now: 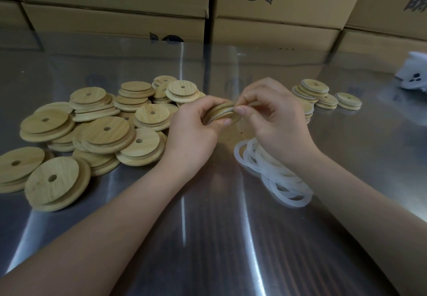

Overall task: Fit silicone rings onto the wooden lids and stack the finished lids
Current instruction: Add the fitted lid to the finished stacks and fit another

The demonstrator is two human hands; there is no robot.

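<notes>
Both hands are up over the table [208, 238], clamped on one wooden lid [220, 114] held on edge. Left hand [196, 129] grips it from below and behind. Right hand [270, 115] pinches the silicone ring [227, 112] at the lid's groove, thumb and forefinger together. Pile of bare lids [92, 131] to the left, loose rings [272, 171] under the right wrist, ringed lids stacked [314, 94] to the right. Cardboard boxes [277, 13] behind.

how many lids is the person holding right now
1. The wooden lid is mid-frame, gripped by the left hand, with the right hand pinching at its edge. Fingers could hide another.
</notes>
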